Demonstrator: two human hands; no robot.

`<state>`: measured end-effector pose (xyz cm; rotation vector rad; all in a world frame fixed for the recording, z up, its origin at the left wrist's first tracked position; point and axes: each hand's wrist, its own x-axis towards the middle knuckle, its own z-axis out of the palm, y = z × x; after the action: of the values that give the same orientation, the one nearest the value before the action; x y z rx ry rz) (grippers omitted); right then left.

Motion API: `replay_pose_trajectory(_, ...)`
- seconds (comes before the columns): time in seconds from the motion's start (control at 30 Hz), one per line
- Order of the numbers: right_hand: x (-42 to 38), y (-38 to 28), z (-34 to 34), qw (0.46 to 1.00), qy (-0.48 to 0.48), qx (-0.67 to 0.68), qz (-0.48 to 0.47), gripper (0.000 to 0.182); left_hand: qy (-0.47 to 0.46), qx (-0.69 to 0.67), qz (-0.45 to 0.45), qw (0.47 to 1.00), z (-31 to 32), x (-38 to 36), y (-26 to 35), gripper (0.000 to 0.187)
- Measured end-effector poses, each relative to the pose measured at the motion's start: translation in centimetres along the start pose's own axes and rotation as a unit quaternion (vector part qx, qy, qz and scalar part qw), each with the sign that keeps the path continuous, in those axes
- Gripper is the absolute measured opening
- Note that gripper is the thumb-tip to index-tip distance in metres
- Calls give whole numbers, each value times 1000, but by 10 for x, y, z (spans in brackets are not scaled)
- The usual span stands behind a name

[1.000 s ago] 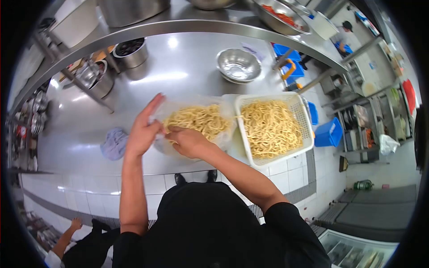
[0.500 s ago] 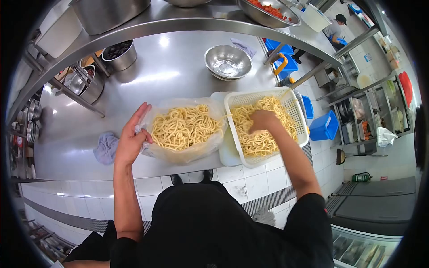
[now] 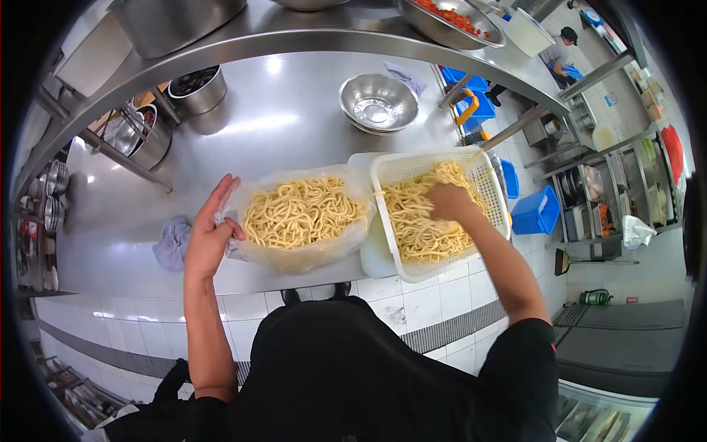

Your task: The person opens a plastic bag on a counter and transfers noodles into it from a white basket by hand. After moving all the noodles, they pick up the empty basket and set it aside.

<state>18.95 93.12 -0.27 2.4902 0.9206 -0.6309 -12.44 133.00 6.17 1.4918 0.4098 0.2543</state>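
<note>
Thick yellow noodles [image 3: 305,211] fill a container lined with a clear plastic bag [image 3: 293,258] on the steel counter. My left hand [image 3: 210,234] is at the container's left side, thumb hooked over the bag's gathered edge and fingers along the outside. To the right stands a white perforated basket [image 3: 412,274] holding more noodles [image 3: 423,236]. My right hand [image 3: 451,202] reaches into this basket with its fingers curled down among the noodles; the fingertips are hidden. Part of a pale board or lid [image 3: 374,247] shows under the basket's left edge.
A steel bowl [image 3: 378,103] sits beyond the basket, near a folded cloth [image 3: 406,76]. A crumpled grey cloth [image 3: 174,243] lies left of my left hand. Steel pots [image 3: 197,92] stand at back left. An overhead shelf [image 3: 309,43] crosses the view. Another person [image 3: 557,55] is far right.
My right hand has shifted slightly right within the basket, and the noodles there look rearranged. My left hand stays at the bag's edge, slightly further left and lower.
</note>
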Motion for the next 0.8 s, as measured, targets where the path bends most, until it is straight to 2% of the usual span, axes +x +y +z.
replay_pose_trajectory(0.07, -19, 27, -6, 996, -64, 28, -57, 57, 5, 1, -3, 1000, -5, -2, -4, 83)
replay_pose_trajectory(0.1, -26, 23, -27, 996, -65, 28, -59, 57, 2, 5, -5, 1000, -6, -2, -5, 83)
replay_pose_trajectory(0.17, -41, 3, -87, 986, -167, 5, 10, 57, 0, 7, -5, 1000, -7, 0, -6, 83)
replay_pose_trajectory(0.2, -39, -16, -106, 988, -146, -12, 41, 53, -1, 7, -4, 1000, -7, 1, -7, 83)
replay_pose_trajectory(0.27, 5, -32, -73, 998, -43, -16, -49, 63, -4, 17, -5, 1000, -3, 2, 0, 83)
replay_pose_trajectory(0.33, 22, -68, -23, 983, 122, 29, -133, 69, -6, 22, -1, 1000, 1, 5, 2, 82)
replay_pose_trajectory(0.37, 20, -78, -12, 983, 121, 28, -132, 69, -6, 19, -6, 1000, 2, 5, 2, 82)
replay_pose_trajectory(0.43, 20, -92, -8, 999, 30, 3, -33, 76, 1, 14, -8, 1000, -2, 7, 2, 82)
replay_pose_trajectory(0.47, 15, -83, -7, 999, 26, -13, -35, 65, 3, 12, -8, 1000, -3, 6, 1, 82)
replay_pose_trajectory(0.57, 8, -41, -9, 999, -14, -49, -6, 57, 0, 5, -9, 1000, -4, 5, -1, 82)
replay_pose_trajectory(0.63, -9, -15, -20, 997, -22, -61, 45, 51, 6, 0, -10, 1000, -5, 3, -2, 82)
replay_pose_trajectory(0.7, -31, 13, -16, 997, -27, -22, 62, 53, 3, -7, -13, 1000, -6, 4, -3, 82)
replay_pose_trajectory(0.77, -49, 13, -30, 996, -30, 15, 77, 55, 1, -4, -11, 1000, -7, 6, -4, 82)
replay_pose_trajectory(0.8, -59, 2, -48, 993, -84, -6, 77, 54, 1, 1, -10, 1000, -7, 6, -5, 82)
